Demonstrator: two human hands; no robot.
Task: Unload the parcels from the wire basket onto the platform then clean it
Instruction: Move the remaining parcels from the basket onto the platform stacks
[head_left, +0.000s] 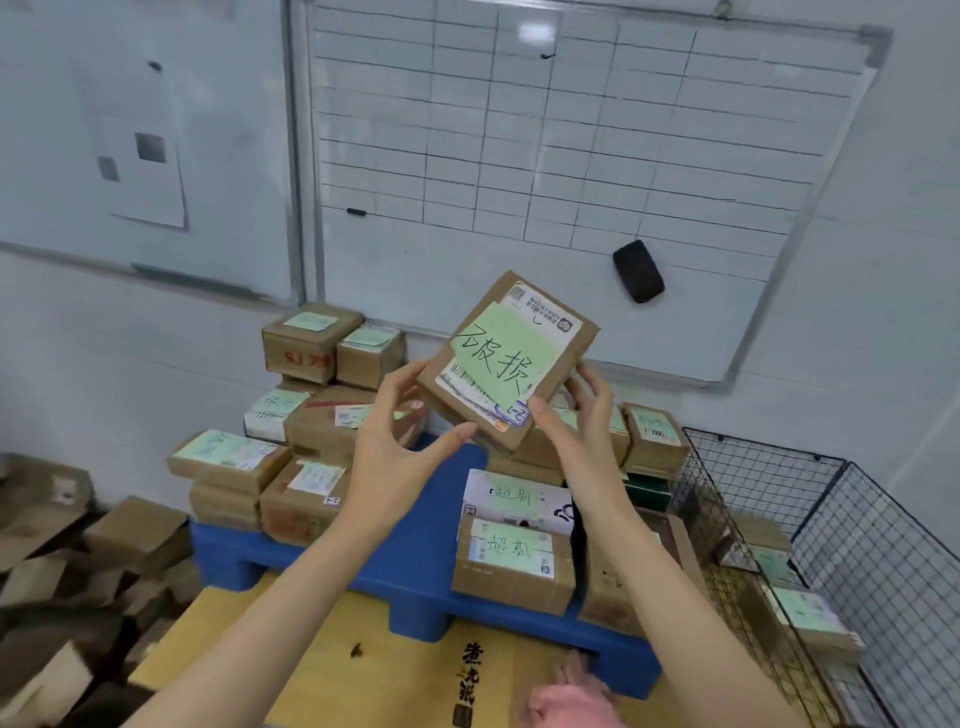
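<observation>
Arms raised; left hand (395, 452), right hand (582, 421) seemingly pinch parcel (509, 358)

Platform (415, 561) centre. Wire basket (831, 519) just beside its right edge, with parcels inside (802, 616). Stacked parcels (311, 395) sit along the platform's far and left edges, a two-parcel stack (511, 545) near its front right corner. Held parcel (506, 358) is above the platform, between left grip (400, 452) and right grip (582, 421). Whiteboard (571, 156) on the wall behind. Cardboard pile (62, 571) on the floor to the left.
</observation>
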